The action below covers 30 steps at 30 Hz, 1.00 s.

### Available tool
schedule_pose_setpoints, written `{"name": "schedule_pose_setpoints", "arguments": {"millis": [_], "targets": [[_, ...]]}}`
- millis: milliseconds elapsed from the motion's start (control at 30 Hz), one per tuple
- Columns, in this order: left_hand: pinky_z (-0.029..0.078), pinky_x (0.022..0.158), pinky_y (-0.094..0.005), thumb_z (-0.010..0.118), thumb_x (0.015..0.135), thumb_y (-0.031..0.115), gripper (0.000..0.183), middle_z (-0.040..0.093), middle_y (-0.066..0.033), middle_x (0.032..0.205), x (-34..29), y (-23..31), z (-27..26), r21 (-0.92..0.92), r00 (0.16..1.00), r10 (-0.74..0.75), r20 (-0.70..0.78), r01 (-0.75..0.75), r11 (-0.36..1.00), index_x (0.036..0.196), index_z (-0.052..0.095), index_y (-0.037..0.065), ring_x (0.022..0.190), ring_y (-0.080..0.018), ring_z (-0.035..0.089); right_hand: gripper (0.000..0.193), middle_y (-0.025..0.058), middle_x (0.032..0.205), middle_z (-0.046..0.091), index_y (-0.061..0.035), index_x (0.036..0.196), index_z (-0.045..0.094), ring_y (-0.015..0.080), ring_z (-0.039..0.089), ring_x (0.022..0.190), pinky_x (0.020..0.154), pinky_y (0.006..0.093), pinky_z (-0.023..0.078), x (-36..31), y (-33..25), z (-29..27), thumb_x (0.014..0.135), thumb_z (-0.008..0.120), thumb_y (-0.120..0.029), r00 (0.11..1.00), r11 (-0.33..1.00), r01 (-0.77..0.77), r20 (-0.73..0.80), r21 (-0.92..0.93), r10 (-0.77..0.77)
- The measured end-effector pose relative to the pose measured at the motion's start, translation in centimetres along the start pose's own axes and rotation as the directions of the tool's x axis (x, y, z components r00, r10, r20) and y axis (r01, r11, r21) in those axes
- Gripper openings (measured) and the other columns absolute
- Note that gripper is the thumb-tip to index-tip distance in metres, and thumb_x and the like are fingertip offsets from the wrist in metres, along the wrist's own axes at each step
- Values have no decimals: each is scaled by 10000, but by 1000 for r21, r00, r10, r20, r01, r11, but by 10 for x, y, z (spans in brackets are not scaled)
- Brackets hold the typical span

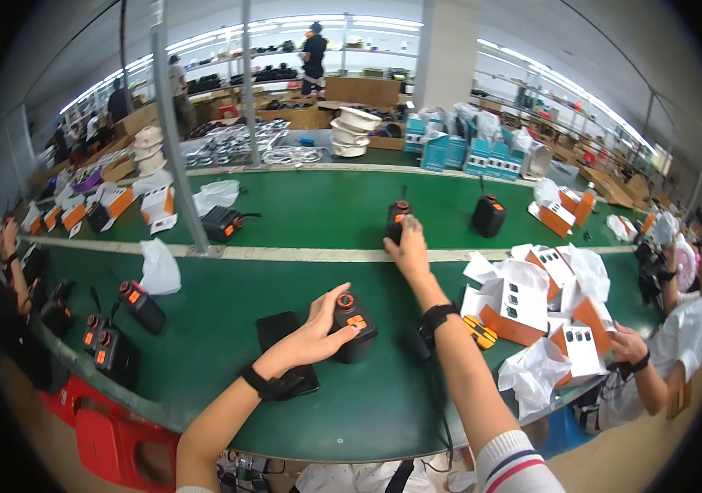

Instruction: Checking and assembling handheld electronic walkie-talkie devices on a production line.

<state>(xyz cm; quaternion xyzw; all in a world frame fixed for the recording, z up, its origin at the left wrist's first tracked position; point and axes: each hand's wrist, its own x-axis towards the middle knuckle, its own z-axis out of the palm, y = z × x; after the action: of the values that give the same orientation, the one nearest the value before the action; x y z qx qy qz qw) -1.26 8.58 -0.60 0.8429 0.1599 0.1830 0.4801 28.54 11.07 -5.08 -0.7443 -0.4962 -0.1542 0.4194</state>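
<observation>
My left hand (311, 335) is closed around a black boxy device with orange buttons (357, 341), which stands on the green table in front of me. Under that wrist lies a flat black object (275, 329), partly hidden by my arm. My right arm reaches forward over the pale divider. At its end my right hand (410, 248) has its fingers against a second black device with orange buttons (399, 212) and appears to grip it; part of that device is hidden by the fingers. Below my right wrist, a black corded object (417, 343) rests on the table.
White and orange boxes (515, 304) and plastic wrapping (534, 378) crowd the right side, beside a yellow-black device (479, 331). More black devices (114, 355) stand at left. A metal post (177, 123) rises from the divider (302, 253). People sit at both sides.
</observation>
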Motion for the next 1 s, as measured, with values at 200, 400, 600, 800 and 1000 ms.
{"name": "schedule_pose_setpoints", "arguments": {"millis": [200, 400, 600, 800, 1000], "targets": [[219, 1126, -410, 591, 898, 254, 732, 259, -216, 1446, 8, -1, 6, -51, 996, 68, 55, -65, 997, 1451, 169, 27, 1370, -339, 235, 803, 363, 1342, 342, -128, 1407, 250, 475, 574, 1037, 841, 494, 522, 36, 35, -6, 768, 734, -167, 951, 941, -210, 169, -265, 260], [324, 1052, -493, 483, 942, 494, 722, 198, -192, 1495, 5, 16, -25, -71, 944, -187, 272, 214, 974, 1493, 140, 177, 1352, -388, 246, 768, 373, 1360, 350, -59, 1450, 236, 478, 427, 1230, 1011, 509, 372, 3, -1, -10, 844, 665, -256, 979, 979, 202, -18, -42, -203], [458, 921, -387, 540, 880, 569, 730, 372, -186, 1394, 85, -25, -152, -36, 913, -345, -217, 346, 938, 1378, 349, 71, 1160, -299, 505, 682, 219, 1402, 392, -22, 1411, 300, 346, 355, 1335, 1108, 443, 244, -74, -85, -83, 970, 313, -543, 825, 592, -330, 530, 735, -197], [371, 1017, -500, 744, 684, 431, 842, 341, -286, 1325, 106, -155, -225, 369, 752, -289, -593, 573, 732, 1372, 362, 132, 1180, -512, 430, 1031, 231, 1311, 398, -33, 1403, 314, 346, 424, 1239, 1020, 420, 382, -125, -107, -88, 586, 868, -332, 829, 765, -49, 453, 642, -328], [393, 991, -479, 789, 592, 418, 822, 445, -253, 1222, 114, -186, -236, 405, 792, -235, -563, 513, 757, 1302, 446, 186, 1146, -450, 444, 873, 194, 1196, 447, -76, 1341, 446, 338, 447, 1168, 1002, 395, 372, -104, -95, -97, 565, 821, -208, 774, 782, -66, 526, 620, -352]]}}
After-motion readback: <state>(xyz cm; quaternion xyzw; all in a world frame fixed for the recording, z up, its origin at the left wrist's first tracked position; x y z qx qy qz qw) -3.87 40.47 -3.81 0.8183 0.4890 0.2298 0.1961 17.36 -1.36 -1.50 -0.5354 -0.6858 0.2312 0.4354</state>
